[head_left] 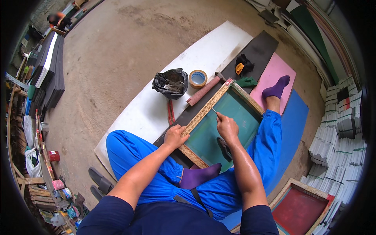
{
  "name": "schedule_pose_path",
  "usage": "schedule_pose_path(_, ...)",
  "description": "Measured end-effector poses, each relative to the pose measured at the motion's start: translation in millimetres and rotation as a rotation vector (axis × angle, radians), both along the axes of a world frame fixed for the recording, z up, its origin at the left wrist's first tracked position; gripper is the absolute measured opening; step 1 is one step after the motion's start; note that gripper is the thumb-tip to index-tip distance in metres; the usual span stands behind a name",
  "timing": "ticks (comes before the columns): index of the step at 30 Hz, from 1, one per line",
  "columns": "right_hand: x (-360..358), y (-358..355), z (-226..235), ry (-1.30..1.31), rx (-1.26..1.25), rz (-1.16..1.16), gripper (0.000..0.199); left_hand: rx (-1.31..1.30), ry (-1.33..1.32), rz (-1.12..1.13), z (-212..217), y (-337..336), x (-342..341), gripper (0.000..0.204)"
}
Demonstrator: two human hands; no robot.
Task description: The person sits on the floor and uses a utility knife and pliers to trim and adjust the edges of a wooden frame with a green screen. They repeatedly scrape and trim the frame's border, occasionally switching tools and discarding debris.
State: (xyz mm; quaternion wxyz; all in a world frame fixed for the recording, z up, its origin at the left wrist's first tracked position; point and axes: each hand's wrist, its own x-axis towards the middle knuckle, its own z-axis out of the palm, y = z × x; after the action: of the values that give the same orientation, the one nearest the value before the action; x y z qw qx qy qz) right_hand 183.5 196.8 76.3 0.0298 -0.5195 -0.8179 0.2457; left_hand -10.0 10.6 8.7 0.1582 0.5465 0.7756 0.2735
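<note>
A wooden screen-printing frame (194, 153) with green mesh stands tilted between my legs. My left hand (175, 137) is closed round its left side bar. In my closed right hand (228, 128) is a slim metal-tipped tool (214, 111), its tip at the inner edge of that same bar; its exact kind is hidden by my fingers. A dark object (225, 149) shows against the mesh beside my right wrist, partly covered. Just beyond the frame lies a hammer (203, 91) with a reddish wrapped handle.
A black plastic bag (170, 84), a tape roll (197, 78) and a red-handled tool (170, 112) lie on the white board (133, 113). Dark and yellow cloth (243, 65) is farther off. A red-mesh frame (300, 209) and stacked white bundles (333, 145) stand right. Another person (58, 21) is far left.
</note>
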Motion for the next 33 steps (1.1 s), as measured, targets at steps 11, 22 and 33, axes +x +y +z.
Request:
schedule_pose_path(11,4,4,-30,0.138,-0.076,-0.01,0.038,-0.022,0.024,-0.053,-1,4,-1,0.037)
schedule_pose_path(22,0,-7,-48,0.061,-0.031,0.05,0.038,-0.04,0.035,-0.007,-6,-2,-7,0.04)
schedule_pose_path(33,5,-5,-31,0.205,-0.095,-0.031,0.036,-0.109,0.054,-0.012,2,-1,-5,0.043)
